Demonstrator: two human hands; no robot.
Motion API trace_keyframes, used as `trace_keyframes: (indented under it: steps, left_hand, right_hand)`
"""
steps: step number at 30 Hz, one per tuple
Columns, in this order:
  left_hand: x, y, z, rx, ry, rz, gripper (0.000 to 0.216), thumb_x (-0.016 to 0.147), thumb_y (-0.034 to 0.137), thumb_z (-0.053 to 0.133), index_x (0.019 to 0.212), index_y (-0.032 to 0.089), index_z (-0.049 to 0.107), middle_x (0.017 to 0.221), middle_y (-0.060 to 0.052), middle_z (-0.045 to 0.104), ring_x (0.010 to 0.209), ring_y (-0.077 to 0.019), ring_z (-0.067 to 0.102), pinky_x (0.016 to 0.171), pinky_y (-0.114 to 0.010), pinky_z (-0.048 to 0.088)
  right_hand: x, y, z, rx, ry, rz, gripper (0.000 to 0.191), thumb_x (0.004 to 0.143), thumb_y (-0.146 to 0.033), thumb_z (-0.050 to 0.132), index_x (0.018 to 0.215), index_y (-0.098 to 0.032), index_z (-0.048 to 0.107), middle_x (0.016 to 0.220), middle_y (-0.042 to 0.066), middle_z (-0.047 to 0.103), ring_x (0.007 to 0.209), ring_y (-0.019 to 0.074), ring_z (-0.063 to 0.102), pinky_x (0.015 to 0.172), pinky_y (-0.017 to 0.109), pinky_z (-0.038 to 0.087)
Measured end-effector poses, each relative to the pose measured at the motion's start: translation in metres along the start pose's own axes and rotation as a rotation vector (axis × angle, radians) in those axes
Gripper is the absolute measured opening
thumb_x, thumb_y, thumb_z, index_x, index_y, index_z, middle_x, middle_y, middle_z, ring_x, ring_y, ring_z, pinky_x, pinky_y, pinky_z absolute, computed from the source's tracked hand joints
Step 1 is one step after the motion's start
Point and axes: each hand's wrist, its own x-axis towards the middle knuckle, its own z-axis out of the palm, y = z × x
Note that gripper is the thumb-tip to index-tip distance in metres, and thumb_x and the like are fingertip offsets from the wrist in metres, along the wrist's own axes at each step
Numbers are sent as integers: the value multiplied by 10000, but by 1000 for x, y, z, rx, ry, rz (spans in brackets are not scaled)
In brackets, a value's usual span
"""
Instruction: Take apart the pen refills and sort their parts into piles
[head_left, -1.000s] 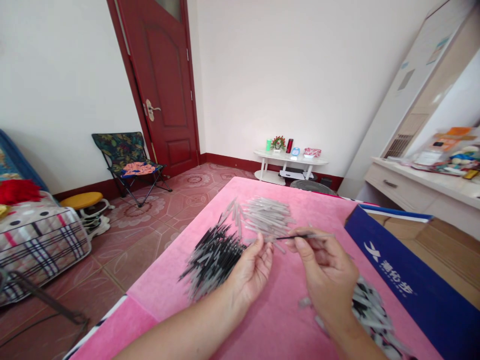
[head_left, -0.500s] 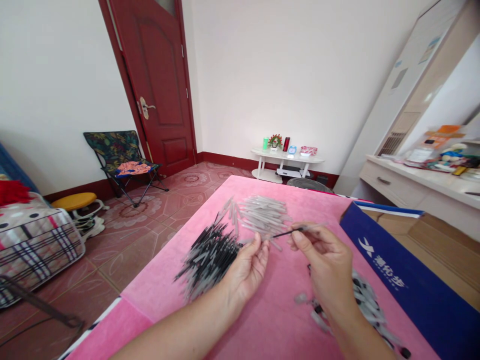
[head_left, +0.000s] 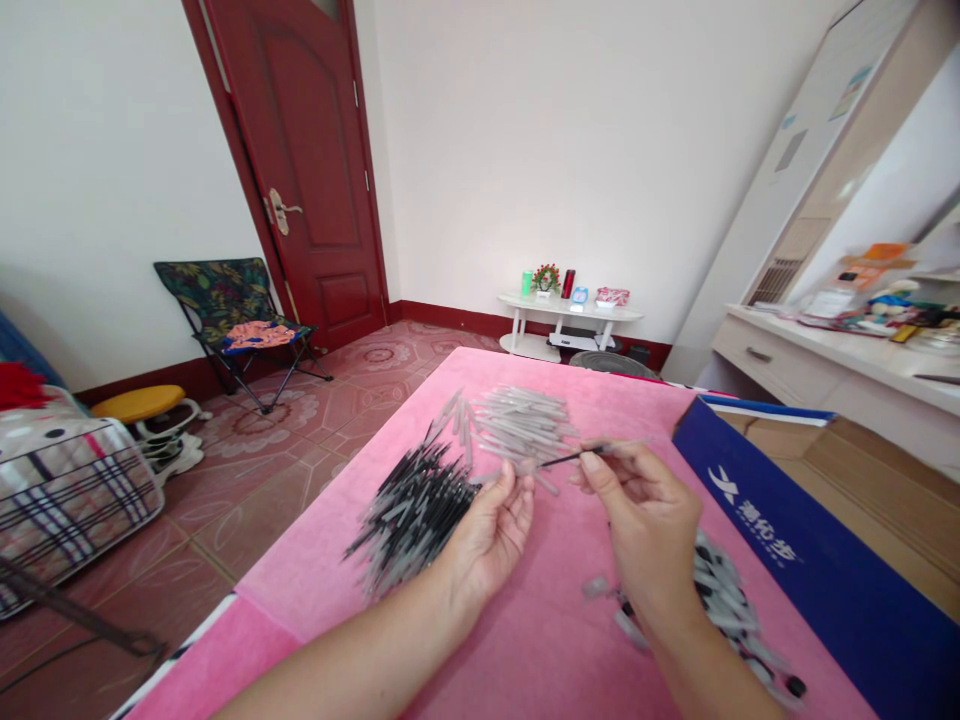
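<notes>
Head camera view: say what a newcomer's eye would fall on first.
The bright pink cloth-covered table fills the lower middle, bearing a pile of thin black and grey sticks at left. At centre, the right hand pinches a slim black rod near the left hand. A blue cardboard box sits at right; a dark red panelled door stands upper left.

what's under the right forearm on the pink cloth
Loose grey pieces, some with black parts, show on the pink cloth either side of the right forearm; whatever lies beneath is covered, so I can't tell if they continue.
</notes>
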Motion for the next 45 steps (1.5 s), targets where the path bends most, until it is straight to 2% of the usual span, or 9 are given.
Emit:
trace_keyframes:
  steps: [6, 9, 12, 15, 20, 24, 29, 38, 45]
  left_hand:
    - [-3, -4, -1, -12, -27, -10, 29, 713, 88, 605, 741, 92, 603, 691, -40, 658, 626, -87, 625, 629, -158, 522]
    - [-3, 2, 3, -17, -33, -9, 28, 727, 98, 593, 753, 94, 603, 703, -43, 659, 634, -82, 625, 622, -146, 517]
    - [2, 15, 9, -56, -21, 31, 33, 750, 106, 568, 764, 104, 598, 702, -31, 657, 639, -73, 622, 607, -131, 510]
    - [4, 22, 13, -86, -7, 61, 47, 769, 120, 547, 765, 108, 592, 715, -28, 657, 641, -65, 620, 611, -125, 504]
    - [-14, -6, 3, 43, -5, -107, 68, 734, 175, 601, 725, 110, 583, 685, -35, 652, 632, -90, 621, 616, -167, 501]
    - [-30, -35, -13, 194, -101, -288, 157, 709, 258, 628, 757, 116, 580, 798, -75, 661, 779, -182, 626, 791, -343, 474]
    - [-21, -33, -22, 226, -181, -192, 108, 729, 239, 606, 738, 144, 556, 822, -64, 659, 810, -184, 608, 868, -442, 401]
    - [2, -12, -24, 345, -132, 85, 155, 681, 258, 654, 710, 145, 552, 813, -55, 659, 777, -143, 604, 847, -353, 409]
    - [7, -10, -25, 330, -86, 155, 169, 651, 246, 680, 701, 142, 557, 753, -30, 635, 696, -112, 591, 815, -327, 430]
  right_hand:
    - [-6, 8, 8, -42, -140, -13, 95, 732, -227, 574, 790, -167, 620, 831, 50, 628, 766, 153, 585, 659, 271, 497]
    - [-1, 11, 8, -156, -237, -3, 218, 704, -242, 594, 911, -175, 606, 937, 64, 609, 779, 150, 576, 630, 256, 482]
    - [13, 18, -3, -265, -274, 80, 397, 683, -293, 607, 1053, -166, 542, 944, 71, 616, 655, 128, 570, 546, 244, 461]
    - [31, 34, -27, -503, -349, 70, 269, 697, -313, 575, 925, -174, 611, 856, 53, 645, 671, 146, 574, 611, 272, 454]
    - [49, 70, -65, -969, -503, 108, 157, 664, -246, 562, 781, -216, 661, 778, 38, 662, 691, 162, 590, 631, 254, 422]
    - [50, 82, -76, -1149, -584, 144, 197, 661, -209, 534, 805, -242, 665, 824, 31, 671, 750, 169, 603, 644, 242, 402]
    - [48, 82, -77, -1239, -630, 159, 184, 658, -179, 528, 742, -256, 672, 822, 31, 672, 805, 179, 603, 648, 242, 382]
    - [44, 77, -72, -1284, -674, 210, 191, 643, -168, 532, 736, -261, 670, 830, 22, 663, 768, 158, 599, 589, 228, 356]
    - [40, 64, -65, -1394, -739, 273, 178, 609, -193, 568, 702, -294, 681, 797, 28, 667, 761, 193, 604, 568, 252, 346]
